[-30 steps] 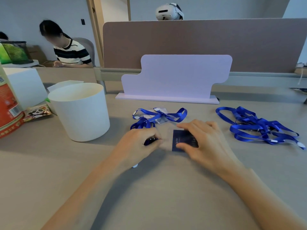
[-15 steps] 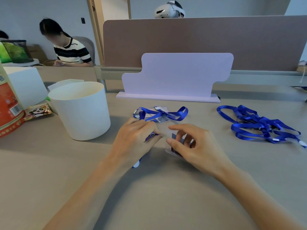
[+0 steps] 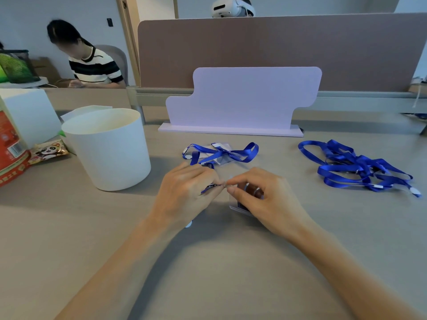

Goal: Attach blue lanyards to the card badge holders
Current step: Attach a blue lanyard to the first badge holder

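At the table's middle my left hand (image 3: 184, 192) pinches the clip end of a blue lanyard (image 3: 209, 187), whose strap runs back under the hand. My right hand (image 3: 261, 199) grips a clear badge holder (image 3: 240, 207) with a dark blue card in it, tilted up off the table. The fingertips of both hands meet between them. Behind the hands lies another blue lanyard (image 3: 231, 153) on a badge holder (image 3: 220, 147). A tangled heap of blue lanyards (image 3: 355, 167) lies at the right.
A white round tub (image 3: 108, 148) stands left of my hands. A lilac board (image 3: 242, 100) stands upright behind, before a brown partition. At the far left are a red packet (image 3: 9, 153), a snack bag (image 3: 48, 151) and a white box (image 3: 27, 112). A person sits beyond.
My right hand lifted the badge holder from flat on the table to tilted. Both hands drew together until their fingertips met.
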A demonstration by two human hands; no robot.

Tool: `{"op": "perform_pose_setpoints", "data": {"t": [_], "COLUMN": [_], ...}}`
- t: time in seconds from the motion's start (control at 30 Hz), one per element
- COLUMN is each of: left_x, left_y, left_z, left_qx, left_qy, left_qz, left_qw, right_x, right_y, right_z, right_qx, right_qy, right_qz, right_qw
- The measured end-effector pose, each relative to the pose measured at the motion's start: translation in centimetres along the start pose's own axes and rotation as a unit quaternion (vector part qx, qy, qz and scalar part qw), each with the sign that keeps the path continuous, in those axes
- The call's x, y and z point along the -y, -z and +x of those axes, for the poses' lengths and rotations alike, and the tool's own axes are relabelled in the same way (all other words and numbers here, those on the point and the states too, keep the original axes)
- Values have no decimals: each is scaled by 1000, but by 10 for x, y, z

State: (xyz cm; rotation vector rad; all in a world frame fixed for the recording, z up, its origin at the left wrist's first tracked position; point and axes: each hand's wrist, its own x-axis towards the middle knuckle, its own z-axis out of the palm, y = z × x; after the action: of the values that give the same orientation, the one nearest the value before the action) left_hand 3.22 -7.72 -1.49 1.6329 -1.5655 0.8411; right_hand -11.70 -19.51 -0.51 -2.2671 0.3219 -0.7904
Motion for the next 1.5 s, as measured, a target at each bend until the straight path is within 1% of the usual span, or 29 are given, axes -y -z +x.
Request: {"op": "perform_pose_setpoints", "data": {"t": [0.1, 0.2, 0.37, 0.5, 0.7, 0.83, 1.0, 1.17, 1.3, 1.5], "left_x": [-1, 0, -2, 0, -5, -7, -10, -10, -15, -20], "left_y": [-1, -2, -5, -7, -7, -8, -11, -12, -12, -7], "left_z": [-1, -1, -1, -3, -5, -5, -4, -4, 0, 2], "left_qx": [-1, -1, -1, 6, 33, 59, 59, 62, 52, 51], "left_qy": [-4, 8, 40, 58, 125, 200, 253, 285, 333, 356], "left_qz": [2, -2, -18, -27, -69, -99, -157, -170, -217, -287], "left_qw": [1000, 1000, 999, 998, 989, 973, 953, 941, 916, 888], "right_x": [-2, -4, -5, -6, -7, -10, -15, -22, -21, -17], "right_y": [-5, -7, -10, -11, -7, -7, -6, -9, -8, -8], "right_z": [-1, -2, -3, -3, 1, 2, 3, 3, 3, 3], "right_qx": [10, 7, -8, -12, 5, 12, 3, -20, -47, -70], "right_qy": [9, 15, 8, 22, 31, 38, 40, 30, 41, 71], "right_qz": [-49, -67, -52, -62, -34, -34, -23, -41, -37, -37], "right_qw": [999, 998, 999, 998, 999, 999, 999, 998, 997, 994]}}
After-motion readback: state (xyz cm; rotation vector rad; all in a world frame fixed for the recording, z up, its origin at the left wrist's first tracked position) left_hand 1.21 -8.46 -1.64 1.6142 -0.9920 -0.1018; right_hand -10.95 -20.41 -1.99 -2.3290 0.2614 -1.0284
